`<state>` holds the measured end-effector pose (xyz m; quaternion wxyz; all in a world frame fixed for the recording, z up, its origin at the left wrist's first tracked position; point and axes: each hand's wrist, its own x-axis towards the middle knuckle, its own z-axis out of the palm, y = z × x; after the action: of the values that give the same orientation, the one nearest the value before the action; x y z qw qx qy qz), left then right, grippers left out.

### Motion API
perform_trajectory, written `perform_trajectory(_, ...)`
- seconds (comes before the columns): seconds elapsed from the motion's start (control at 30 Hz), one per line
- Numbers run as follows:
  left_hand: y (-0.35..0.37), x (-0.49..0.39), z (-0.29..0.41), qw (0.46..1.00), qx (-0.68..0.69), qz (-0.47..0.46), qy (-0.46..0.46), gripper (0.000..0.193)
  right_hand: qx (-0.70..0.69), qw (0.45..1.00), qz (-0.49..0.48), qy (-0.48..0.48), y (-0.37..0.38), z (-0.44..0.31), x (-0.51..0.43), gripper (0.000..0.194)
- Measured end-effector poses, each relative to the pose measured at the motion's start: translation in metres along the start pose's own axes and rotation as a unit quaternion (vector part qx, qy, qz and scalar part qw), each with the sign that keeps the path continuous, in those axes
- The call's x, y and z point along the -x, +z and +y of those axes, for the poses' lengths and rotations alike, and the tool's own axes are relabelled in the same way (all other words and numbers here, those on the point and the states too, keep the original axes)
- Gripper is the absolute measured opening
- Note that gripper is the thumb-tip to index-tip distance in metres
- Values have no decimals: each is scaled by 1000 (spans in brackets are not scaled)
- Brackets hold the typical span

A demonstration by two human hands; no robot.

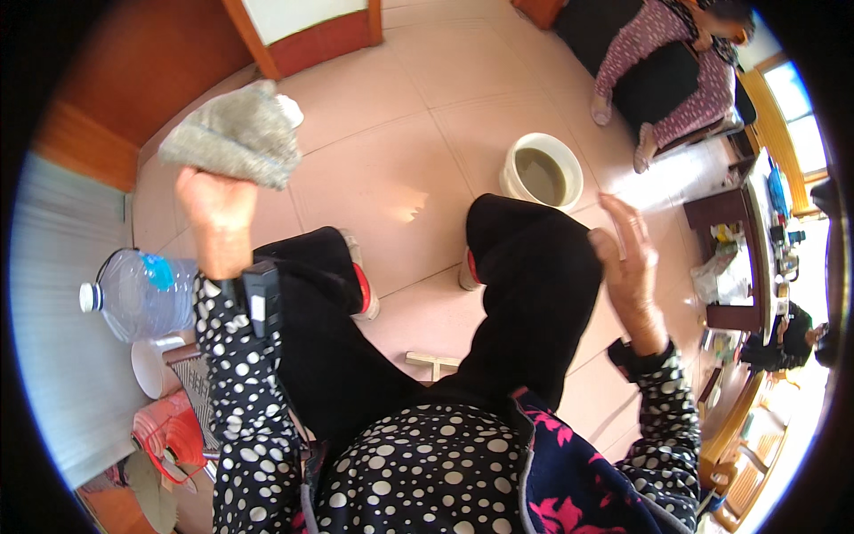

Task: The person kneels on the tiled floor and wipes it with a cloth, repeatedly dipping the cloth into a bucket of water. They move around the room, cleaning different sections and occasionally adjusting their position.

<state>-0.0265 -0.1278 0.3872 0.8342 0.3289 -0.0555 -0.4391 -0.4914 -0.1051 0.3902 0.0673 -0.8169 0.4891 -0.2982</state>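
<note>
My left hand [217,200] is raised on the left, holding a folded grey cloth [233,137]. Its fingers are mostly hidden behind the cloth. A small white thing [289,111] shows past the cloth's far edge; I cannot tell what it is. Beside my right knee, my right hand [629,263] hangs with fingers apart and nothing in it. Past that knee, a white plastic bucket [510,179] stands on the tiled floor, partly filled with murky greyish water [540,175].
A large clear plastic bottle [143,294], a white tub [150,367] and a red-handled item [170,430] stand at left. A wooden door [167,60] bounds the upper left. A seated person [667,73] occupies the upper right. A long table [754,220] lines the right.
</note>
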Motion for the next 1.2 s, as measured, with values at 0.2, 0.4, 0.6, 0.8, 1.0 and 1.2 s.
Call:
perform_trajectory(0.2,6,-3,-8,996,-73,34,-26,48,10,1000,23,13,13,-13,5,43)
perform_trajectory(0.4,4,-1,-10,993,-110,45,7,49,114,989,73,62,-6,25,31,43)
perform_trajectory(0.6,6,5,-8,992,-118,35,16,51,118,969,108,186,-23,63,93,34)
perform_trajectory(0.8,18,15,-24,991,-135,7,-2,49,122,962,150,192,-24,71,112,32)
perform_trajectory(1.0,20,24,-36,992,-112,-8,-57,49,114,963,175,170,-24,59,103,30)
perform_trajectory(1.2,12,17,-36,994,-97,12,-44,48,88,967,206,124,-36,31,92,30)
